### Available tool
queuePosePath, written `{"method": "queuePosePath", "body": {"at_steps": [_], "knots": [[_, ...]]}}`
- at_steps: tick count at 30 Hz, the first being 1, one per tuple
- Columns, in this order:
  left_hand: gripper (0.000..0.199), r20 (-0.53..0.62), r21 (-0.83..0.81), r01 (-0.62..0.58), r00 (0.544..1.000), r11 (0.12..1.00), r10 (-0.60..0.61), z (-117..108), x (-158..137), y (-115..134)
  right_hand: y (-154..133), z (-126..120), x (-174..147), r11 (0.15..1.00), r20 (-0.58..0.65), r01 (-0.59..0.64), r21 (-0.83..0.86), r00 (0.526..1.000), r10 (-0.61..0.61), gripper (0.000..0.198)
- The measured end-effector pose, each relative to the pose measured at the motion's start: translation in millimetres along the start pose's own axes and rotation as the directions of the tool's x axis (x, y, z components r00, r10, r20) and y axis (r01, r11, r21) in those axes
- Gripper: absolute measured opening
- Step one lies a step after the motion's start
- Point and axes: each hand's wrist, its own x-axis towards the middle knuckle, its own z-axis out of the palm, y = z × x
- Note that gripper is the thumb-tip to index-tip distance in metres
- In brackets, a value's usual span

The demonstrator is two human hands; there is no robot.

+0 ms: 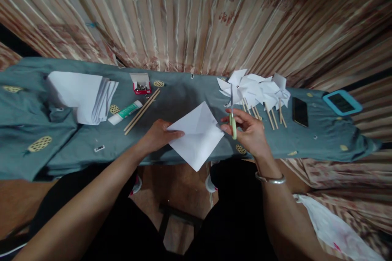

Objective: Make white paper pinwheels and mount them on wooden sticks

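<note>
The creased white paper (196, 136) spans the table's near edge, its left corner pinched between the left hand's (157, 134) thumb and fingers. The right hand (249, 130) has its fingers curled about pale-green-handled scissors (233, 126), blades pointing away; whether it also grips the paper's right corner, I cannot tell. Beyond, to the left, lie wooden sticks (142, 111) and a glue tube (125, 113); to the right, a phone (300, 112). Farther back are folded sheets (76, 94), a red box (147, 91) of metal bits, and piled pinwheels (257, 87) crowding the scissors' tips, before a curtain (190, 20)
</note>
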Motion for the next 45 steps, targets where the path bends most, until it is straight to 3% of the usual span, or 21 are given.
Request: {"method": "queuePosePath", "body": {"at_steps": [6, 13, 17, 21, 28, 33, 37, 40, 45], "knots": [[0.033, 0.105, 0.134, -0.026, 0.994, 0.991, 0.012, 10, 0, -3, 0, 11, 8, 0.995, 0.09, 0.04, -0.096, 0.995, -0.031, 0.041], [0.032, 0.127, 0.078, -0.026, 0.992, 0.997, 0.016, 9, -1, -2, 0, 16, 12, 0.998, 0.119, -0.065, -0.02, 0.991, 0.067, 0.035], [0.034, 0.041, -0.112, -0.037, 0.998, 0.993, 0.042, 6, 0, 5, -2, 16, 14, 0.985, 0.077, -0.137, 0.101, 0.989, 0.129, 0.035], [0.036, -0.081, -0.425, -0.116, 0.993, 0.898, 0.09, 5, 2, 10, -2, 19, 18, 0.964, -0.057, -0.137, 0.229, 0.986, 0.154, 0.033], [0.058, 0.033, -0.705, -0.056, 0.993, 0.707, 0.111, 8, 2, 9, 6, 28, 26, 0.92, -0.302, -0.057, 0.389, 0.935, 0.186, 0.031], [0.032, -0.005, -0.529, -0.083, 0.996, 0.844, 0.094, 23, 0, 2, 9, 35, 31, 0.874, -0.338, -0.037, 0.484, 0.913, 0.226, 0.032], [0.038, 0.022, -0.419, -0.055, 0.997, 0.906, 0.071, 40, -5, 1, 6, 45, 34, 0.86, -0.33, -0.057, 0.507, 0.909, 0.255, 0.035], [0.043, 0.021, -0.401, -0.098, 0.993, 0.911, 0.116, 46, -8, 7, 5, 53, 35, 0.881, -0.337, -0.07, 0.468, 0.907, 0.252, 0.036], [0.03, -0.159, -0.299, -0.156, 0.981, 0.941, 0.112, 45, -6, 14, 4, 67, 35, 0.882, -0.292, -0.077, 0.466, 0.927, 0.235, 0.032]]}}
